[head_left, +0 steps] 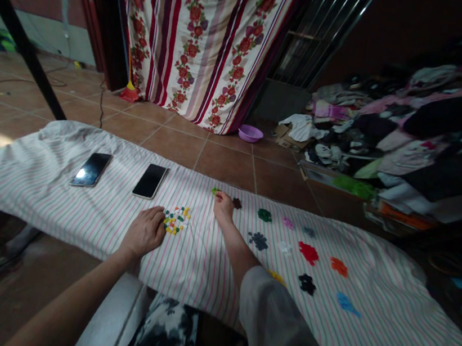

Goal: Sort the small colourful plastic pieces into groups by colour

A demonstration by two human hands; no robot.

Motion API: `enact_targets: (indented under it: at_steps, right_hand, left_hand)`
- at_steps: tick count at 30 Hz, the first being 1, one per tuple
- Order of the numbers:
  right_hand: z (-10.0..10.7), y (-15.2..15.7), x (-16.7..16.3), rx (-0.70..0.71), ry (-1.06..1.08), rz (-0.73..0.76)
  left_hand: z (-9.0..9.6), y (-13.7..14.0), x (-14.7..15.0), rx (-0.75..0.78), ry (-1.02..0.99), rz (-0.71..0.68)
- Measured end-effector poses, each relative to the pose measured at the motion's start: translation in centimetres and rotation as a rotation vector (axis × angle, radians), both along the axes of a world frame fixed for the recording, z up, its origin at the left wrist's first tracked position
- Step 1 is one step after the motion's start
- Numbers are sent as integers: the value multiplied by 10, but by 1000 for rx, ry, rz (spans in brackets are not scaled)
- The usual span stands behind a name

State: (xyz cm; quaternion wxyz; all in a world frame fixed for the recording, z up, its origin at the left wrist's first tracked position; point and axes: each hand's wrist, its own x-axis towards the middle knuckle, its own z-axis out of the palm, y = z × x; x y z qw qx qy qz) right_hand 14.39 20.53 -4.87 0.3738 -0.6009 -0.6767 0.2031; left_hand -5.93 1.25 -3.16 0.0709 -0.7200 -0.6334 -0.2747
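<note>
Covering cloth (202, 260): striped, lightly wrinkled, spread under and all round the mixed pile (175, 222); probably a soft ground so small bits don't roll.
Floral curtain (197, 38): hangs well beyond the mixed pile, likely as a screen over a doorway.
Purple basin (251, 134): on the floor, beyond and right of the mixed pile.
Left hand (147, 233): at the left edge of the mixed pile, palm down, fingers loosely bent, perhaps guarding that edge. Cannot tell whether a piece is under the fingers.
Right hand (223, 207): beyond and right of the mixed pile, thumb and finger drawn nearly together at the light-green pieces (214, 191); a pinch suits bits this small. Cannot tell whether one is gripped.
Phones: left phone (92, 170) and right phone (150, 180) flat, screens up, left of and beyond the mixed pile; seemingly set aside from the bits.
Mixed pile: yellow, green, white and a little orange-red, loosely spread, which leaves single pieces easy to pick out.
Single-colour piles: red (308, 253), dark grey (259, 241), black (307, 284), orange (338, 266) among others, right of the mixed pile; gaps presumably prevent mingling.
Light-green pieces: small cluster at the right fingertips.
</note>
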Motion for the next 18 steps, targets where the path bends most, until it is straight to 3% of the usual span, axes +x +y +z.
enact_targets:
  at_steps: [9,18]
  right_hand:
    - [6,-6,3,37,-2,73]
    - [2,-7,9,-12,165,97]
  left_hand:
    - [0,0,0,3,-10,1]
    - [0,0,1,3,-5,2]
